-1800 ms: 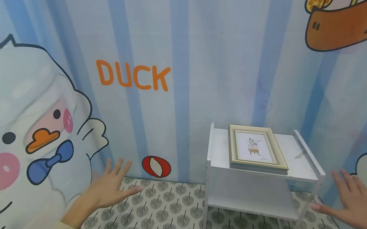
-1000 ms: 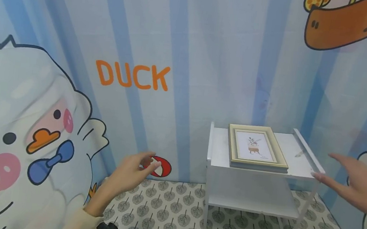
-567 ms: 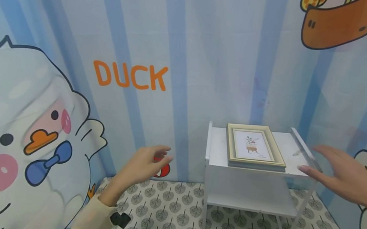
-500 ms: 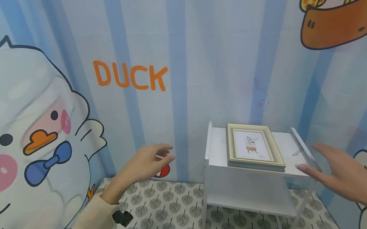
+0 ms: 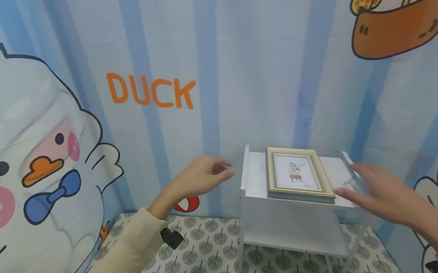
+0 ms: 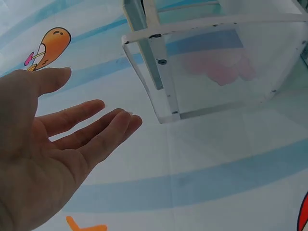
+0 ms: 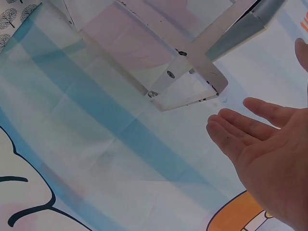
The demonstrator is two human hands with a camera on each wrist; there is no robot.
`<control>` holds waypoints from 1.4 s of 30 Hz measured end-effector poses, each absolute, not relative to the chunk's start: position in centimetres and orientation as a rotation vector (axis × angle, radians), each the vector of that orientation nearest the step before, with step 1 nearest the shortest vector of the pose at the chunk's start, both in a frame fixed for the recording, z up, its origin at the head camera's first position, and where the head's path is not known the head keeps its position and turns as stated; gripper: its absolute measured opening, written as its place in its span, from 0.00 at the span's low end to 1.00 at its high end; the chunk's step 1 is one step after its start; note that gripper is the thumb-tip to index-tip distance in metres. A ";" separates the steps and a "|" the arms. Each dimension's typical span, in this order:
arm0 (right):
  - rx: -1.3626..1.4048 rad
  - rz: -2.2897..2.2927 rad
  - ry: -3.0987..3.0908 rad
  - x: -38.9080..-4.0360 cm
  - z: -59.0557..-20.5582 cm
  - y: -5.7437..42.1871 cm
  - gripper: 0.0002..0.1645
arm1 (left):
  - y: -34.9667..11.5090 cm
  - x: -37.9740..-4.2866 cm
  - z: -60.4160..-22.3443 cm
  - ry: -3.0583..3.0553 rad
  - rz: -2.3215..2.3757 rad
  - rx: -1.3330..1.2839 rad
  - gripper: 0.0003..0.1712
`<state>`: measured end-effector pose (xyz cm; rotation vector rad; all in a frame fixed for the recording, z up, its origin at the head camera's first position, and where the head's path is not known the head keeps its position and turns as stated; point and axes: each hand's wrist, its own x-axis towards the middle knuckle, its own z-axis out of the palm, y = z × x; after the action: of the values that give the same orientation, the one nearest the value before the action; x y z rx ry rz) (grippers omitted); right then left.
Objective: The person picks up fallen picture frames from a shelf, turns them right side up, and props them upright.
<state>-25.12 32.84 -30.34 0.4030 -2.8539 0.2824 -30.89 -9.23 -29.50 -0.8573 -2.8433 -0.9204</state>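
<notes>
A picture frame (image 5: 297, 172) with a pale gold border lies flat, picture side up, on the top shelf of a small white stand (image 5: 294, 226). Its print shows a plant in a brown pot. My left hand (image 5: 202, 175) hovers left of the stand, fingers relaxed and holding nothing; in the left wrist view that hand (image 6: 57, 130) is palm up beside the stand's side panel. My right hand (image 5: 379, 193) is at the stand's right edge, overlapping its side rail, thumb tip near the frame's right corner. The right wrist view shows the same hand (image 7: 269, 149) with nothing in it.
A striped blue curtain (image 5: 166, 27) printed with cartoon figures hangs right behind the stand. Tree-patterned flooring (image 5: 205, 261) lies beneath. The stand has a lower shelf (image 5: 293, 230) and raised side rails on its top.
Both hands have moved inward toward the stand, the left rightward and up, the right leftward. Their spread fingers have drawn closer together. The picture frame stays where it was on the shelf.
</notes>
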 end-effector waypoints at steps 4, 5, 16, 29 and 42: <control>0.443 0.273 -2.854 -25.8 -30.2 32.4 0.53 | -8.1 -31.3 -28.7 -2.852 -0.911 -0.862 0.28; 0.455 0.271 -2.853 -25.9 -30.1 32.3 0.53 | -7.8 -31.5 -28.4 -2.854 -0.903 -0.868 0.28; 0.482 0.257 -2.954 -27.6 -28.9 31.7 0.55 | -4.5 -34.0 -26.9 -2.931 -0.777 -0.966 0.32; 0.413 0.263 -3.071 -30.0 -27.6 31.0 0.55 | 0.7 -35.8 -25.8 -3.017 -0.566 -1.011 0.38; 0.302 0.349 -3.188 -32.7 -27.1 30.3 0.57 | 2.8 -38.1 -27.9 -3.048 -0.728 -0.873 0.33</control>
<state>-32.69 30.29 -27.08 0.3016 -3.1879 0.3491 -38.15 2.77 -27.87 -0.8734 -3.0485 -0.7275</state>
